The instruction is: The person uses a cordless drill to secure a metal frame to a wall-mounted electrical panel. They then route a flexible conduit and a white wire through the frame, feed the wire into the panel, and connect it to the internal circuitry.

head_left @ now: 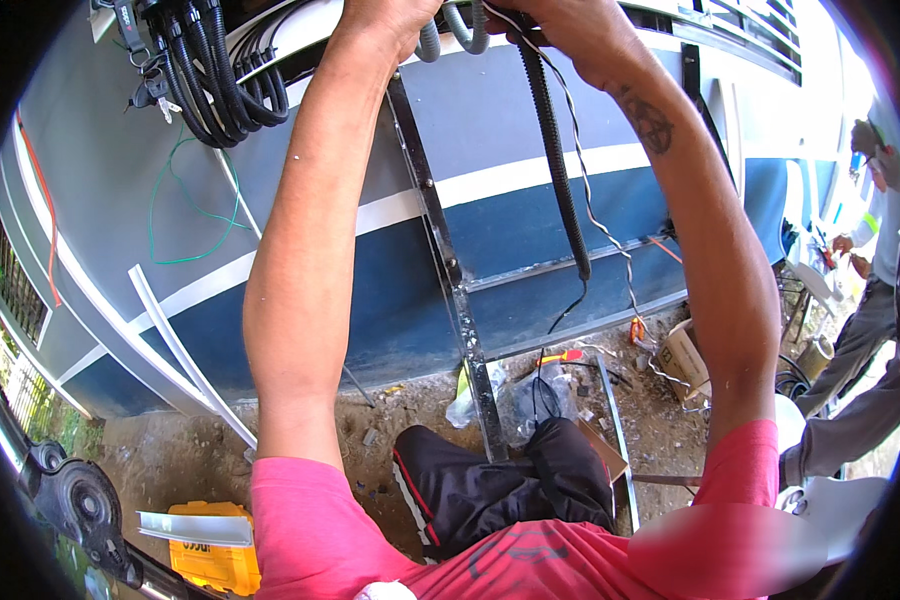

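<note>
Both my arms reach up to the top edge of the head view, where the frame cuts off the fingers. My left hand (392, 22) is beside a looped grey flexible conduit (462, 38). On the conduit's other side is my right hand (578, 40), bent at the wrist. Below the right hand hangs a black corrugated tube (553, 150), with a thin black cable leaving its lower end. A twisted black-and-white wire (592, 205) runs down past the tube to the ground. What the fingers grip is hidden.
Coiled black hoses (205, 80) hang at the upper left. A dark metal upright (432, 215) stands before the blue-and-grey wall (370, 285). On the ground lie a yellow case (215, 560), clear plastic bags (530, 405) and a cardboard box (682, 360). Another person (875, 270) is at right.
</note>
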Tool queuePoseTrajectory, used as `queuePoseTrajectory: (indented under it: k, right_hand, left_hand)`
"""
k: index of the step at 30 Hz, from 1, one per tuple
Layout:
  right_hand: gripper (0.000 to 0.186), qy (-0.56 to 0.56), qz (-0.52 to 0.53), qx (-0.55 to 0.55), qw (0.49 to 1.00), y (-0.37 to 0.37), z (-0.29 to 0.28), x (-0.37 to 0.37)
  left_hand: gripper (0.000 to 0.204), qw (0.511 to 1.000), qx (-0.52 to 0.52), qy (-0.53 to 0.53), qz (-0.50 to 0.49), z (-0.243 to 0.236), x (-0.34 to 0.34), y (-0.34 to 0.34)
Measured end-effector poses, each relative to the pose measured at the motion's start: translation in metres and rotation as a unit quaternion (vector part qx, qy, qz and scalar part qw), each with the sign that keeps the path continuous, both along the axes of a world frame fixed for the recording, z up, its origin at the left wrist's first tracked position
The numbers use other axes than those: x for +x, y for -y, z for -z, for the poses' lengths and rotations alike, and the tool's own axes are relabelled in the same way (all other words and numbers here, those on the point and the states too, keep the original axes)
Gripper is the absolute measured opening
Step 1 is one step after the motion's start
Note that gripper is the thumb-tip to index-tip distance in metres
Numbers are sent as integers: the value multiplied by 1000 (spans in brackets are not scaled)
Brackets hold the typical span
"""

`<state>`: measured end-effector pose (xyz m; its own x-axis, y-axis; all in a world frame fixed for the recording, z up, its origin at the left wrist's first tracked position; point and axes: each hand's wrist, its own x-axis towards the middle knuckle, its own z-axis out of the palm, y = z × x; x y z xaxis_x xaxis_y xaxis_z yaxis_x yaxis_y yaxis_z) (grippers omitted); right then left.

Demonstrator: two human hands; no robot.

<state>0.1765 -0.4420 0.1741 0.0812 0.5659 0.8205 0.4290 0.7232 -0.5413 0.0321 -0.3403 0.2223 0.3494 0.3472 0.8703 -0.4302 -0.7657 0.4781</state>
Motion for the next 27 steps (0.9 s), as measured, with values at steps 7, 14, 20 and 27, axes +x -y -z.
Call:
queuePoseTrajectory:
  k: [7, 14, 20, 27]
  right_hand:
    - [36, -1, 58, 27, 998, -11, 10, -4]
    - [26, -125, -73, -104, 984, -4, -7, -11]
    - [24, -138, -170, -128, 967, -16, -16, -7]
    - [22, -171, -235, -161, 943, -12, -24, -6]
  left_hand:
    - [10, 999, -27, -9, 31, 8, -1, -5]
    - [14, 992, -95, -16, 85, 2, -10, -5]
    - [18, 972, -148, -24, 178, 1, -15, -5]
    - [22, 983, -118, -33, 137, 0, -17, -4]
